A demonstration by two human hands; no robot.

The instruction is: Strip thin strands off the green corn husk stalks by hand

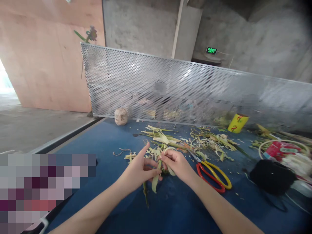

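My left hand (138, 166) and my right hand (179, 165) meet above the blue tabletop (102, 211). Between the thumb and fingers of my left hand is a long pale green leaf (155, 182), which hangs down at its lower end. One finger of that hand points upward. My right hand pinches the upper part of the same leaf with curled fingers. A darker stem (145, 195) hangs below my left hand. Behind my hands lie loose leaf and stem scraps (162, 138). Scissors (214, 177) with red and yellow handles rest right of my right hand, blades partly open.
A perforated metal screen (146, 74) borders the table's far side. Before it stand a whitish roll (121, 117) and a yellow roll (238, 123). More scraps (214, 139) spread right. A black pouch (272, 177) and a red packet (280, 151) lie far right.
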